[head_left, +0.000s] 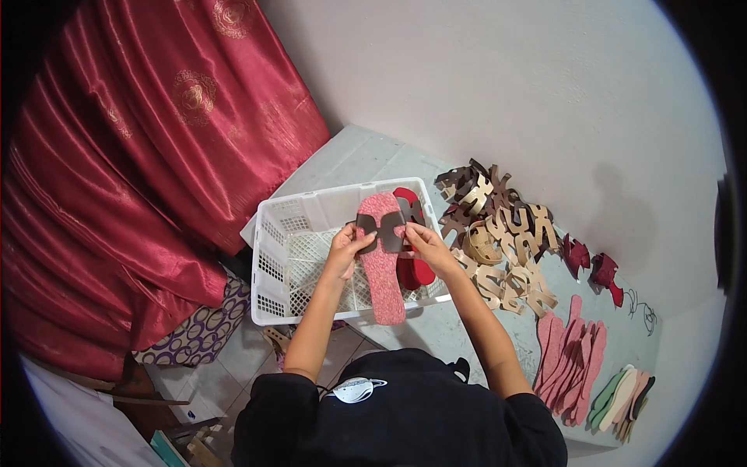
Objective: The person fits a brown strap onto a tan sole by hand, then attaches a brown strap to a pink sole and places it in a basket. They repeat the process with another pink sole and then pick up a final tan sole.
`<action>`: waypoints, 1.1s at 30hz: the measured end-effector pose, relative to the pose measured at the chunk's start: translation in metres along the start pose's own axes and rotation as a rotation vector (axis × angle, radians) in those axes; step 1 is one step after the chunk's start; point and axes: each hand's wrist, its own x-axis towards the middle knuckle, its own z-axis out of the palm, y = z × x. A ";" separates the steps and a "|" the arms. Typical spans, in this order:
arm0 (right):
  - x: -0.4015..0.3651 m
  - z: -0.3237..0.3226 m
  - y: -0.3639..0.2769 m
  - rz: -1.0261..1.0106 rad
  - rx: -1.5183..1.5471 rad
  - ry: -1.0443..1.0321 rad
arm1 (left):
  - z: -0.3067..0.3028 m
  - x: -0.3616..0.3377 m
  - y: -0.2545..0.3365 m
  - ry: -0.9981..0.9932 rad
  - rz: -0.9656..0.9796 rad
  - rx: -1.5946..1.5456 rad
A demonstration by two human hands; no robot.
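A pink speckled sandal sole [383,284] is held up over a white plastic basket [268,319], its narrow end towards my body. Across its wider part lies a dark brown cut-out strap [391,231]. My left hand [345,249] is closed on the sole's left edge, with the thumb pressing on the strap. On the opposite side, my right hand [426,247] pinches the strap's right end at the sole's edge. Red sandals [420,272] with dark straps lie in the basket's right part, partly hidden behind the held sole and my right hand.
Brown, beige and gold straps [498,233] are heaped on the grey table [354,152]. Dark red straps [603,270], pink soles [572,362] and a stack of coloured soles [620,401] lie farther right. A red curtain [156,156] hangs at left; a wall stands behind.
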 end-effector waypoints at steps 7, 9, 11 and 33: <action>0.036 -0.010 0.013 0.142 0.007 -0.036 | -0.010 0.018 -0.008 -0.026 -0.004 0.024; 0.038 -0.014 0.011 0.177 0.055 -0.077 | -0.012 0.017 -0.007 -0.041 -0.005 0.018; 0.039 -0.019 0.009 0.216 0.097 -0.111 | -0.012 0.018 -0.008 -0.058 -0.009 0.003; 0.048 -0.027 0.044 0.010 -0.185 0.222 | -0.052 0.056 -0.053 0.228 0.052 0.108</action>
